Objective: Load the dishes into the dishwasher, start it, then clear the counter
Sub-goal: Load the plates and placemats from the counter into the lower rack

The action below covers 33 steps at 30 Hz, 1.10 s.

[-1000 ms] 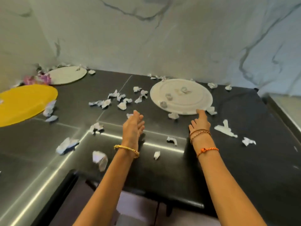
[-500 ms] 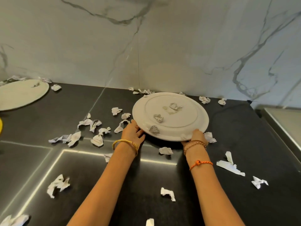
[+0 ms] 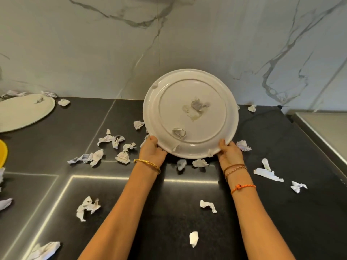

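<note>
A large white plate (image 3: 212, 87) is lifted off the black counter (image 3: 281, 147) and tilted so its face turns toward me. Several crumpled paper scraps (image 3: 197, 107) cling to its face. My left hand (image 3: 152, 149) grips the plate's lower left rim, thumb on the front. At the lower right rim my right hand (image 3: 229, 152) grips the same plate. A second white plate (image 3: 22, 113) lies flat at the far left, and the edge of a yellow plate (image 3: 2, 152) shows at the left border.
Crumpled paper scraps (image 3: 110, 141) lie scattered over the counter on both sides of my arms and near the front edge. A marble wall (image 3: 169, 34) rises right behind the plate. A steel surface (image 3: 326, 128) adjoins the counter on the right.
Both hands reached to the white plate, took its near rim, then lifted and tilted it up off the counter. The view moved closer to the wall.
</note>
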Each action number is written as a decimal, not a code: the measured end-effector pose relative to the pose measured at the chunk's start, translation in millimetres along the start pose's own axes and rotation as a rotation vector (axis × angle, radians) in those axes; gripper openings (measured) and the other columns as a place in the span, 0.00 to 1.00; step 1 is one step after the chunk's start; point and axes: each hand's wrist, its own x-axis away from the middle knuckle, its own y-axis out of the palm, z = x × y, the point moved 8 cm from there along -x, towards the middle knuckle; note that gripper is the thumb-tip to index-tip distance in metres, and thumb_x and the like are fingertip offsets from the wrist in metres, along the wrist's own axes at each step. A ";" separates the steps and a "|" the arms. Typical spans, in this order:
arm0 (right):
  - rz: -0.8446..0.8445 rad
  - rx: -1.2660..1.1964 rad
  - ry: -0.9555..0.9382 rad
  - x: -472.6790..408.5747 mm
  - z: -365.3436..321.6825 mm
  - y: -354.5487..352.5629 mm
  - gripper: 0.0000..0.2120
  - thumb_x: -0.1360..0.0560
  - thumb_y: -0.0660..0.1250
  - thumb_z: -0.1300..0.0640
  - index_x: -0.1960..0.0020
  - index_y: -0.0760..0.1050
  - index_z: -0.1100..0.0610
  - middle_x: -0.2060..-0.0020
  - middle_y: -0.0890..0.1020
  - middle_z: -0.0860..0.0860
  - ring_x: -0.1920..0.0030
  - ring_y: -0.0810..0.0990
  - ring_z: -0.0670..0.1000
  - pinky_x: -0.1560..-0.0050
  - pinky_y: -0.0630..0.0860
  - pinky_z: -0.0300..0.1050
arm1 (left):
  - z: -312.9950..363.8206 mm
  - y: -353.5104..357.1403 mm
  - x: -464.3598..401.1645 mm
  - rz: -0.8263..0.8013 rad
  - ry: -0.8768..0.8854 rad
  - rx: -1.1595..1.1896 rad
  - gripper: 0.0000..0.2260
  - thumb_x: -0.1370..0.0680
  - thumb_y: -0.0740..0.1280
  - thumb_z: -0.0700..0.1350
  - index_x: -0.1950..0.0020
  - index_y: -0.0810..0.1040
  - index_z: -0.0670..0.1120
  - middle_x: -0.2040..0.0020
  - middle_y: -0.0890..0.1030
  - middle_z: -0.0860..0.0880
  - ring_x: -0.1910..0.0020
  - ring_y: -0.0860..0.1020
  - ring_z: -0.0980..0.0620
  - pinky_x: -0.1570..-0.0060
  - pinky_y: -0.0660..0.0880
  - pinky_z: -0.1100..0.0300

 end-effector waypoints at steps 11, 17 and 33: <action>0.103 0.504 -0.119 6.5 1.1 7.0 0.21 0.26 0.66 0.65 0.34 0.69 0.63 0.48 0.77 0.53 0.45 0.75 0.50 0.35 0.69 0.47 | 57.6 -8.3 11.4 -0.009 0.381 -0.078 0.14 0.19 0.53 0.37 0.61 0.71 0.45 0.61 0.74 0.49 0.59 0.73 0.54 0.48 0.72 0.58; 0.082 0.616 -0.149 16.7 3.0 28.3 0.23 0.26 0.67 0.56 0.32 0.68 0.57 0.40 0.75 0.54 0.41 0.73 0.51 0.34 0.68 0.47 | 93.3 15.4 40.7 -0.075 0.588 -0.335 0.14 0.18 0.54 0.39 0.60 0.73 0.48 0.64 0.77 0.54 0.63 0.74 0.59 0.58 0.74 0.65; 0.156 0.322 -0.083 39.8 5.2 31.9 0.23 0.23 0.62 0.52 0.30 0.65 0.59 0.33 0.71 0.55 0.35 0.71 0.51 0.35 0.65 0.42 | 123.7 -7.7 63.9 0.044 0.655 -0.295 0.16 0.19 0.54 0.36 0.65 0.71 0.46 0.66 0.71 0.52 0.67 0.69 0.59 0.67 0.71 0.72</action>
